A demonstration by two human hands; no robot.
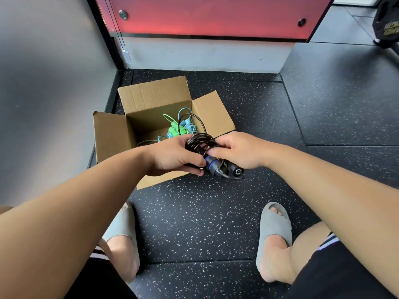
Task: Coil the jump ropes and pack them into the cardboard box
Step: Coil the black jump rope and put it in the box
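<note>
Hands meet above the near edge of the open cardboard box [110, 134]; the left hand [172, 155] curls round the coiled black jump rope [199, 143] and its blue-ringed handles [212, 166], while the right hand [239, 151] grips the coil from the other side; one black loop sticks up over the box; inside, toward its right wall, lie a green rope [174, 129] and a light blue rope [187, 123], tangled together.

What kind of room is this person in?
Probably a gym. The floor is black speckled rubber tiles, green and blue jump ropes lie in the box, and the left hand and right hand hold a coiled black rope.
</note>
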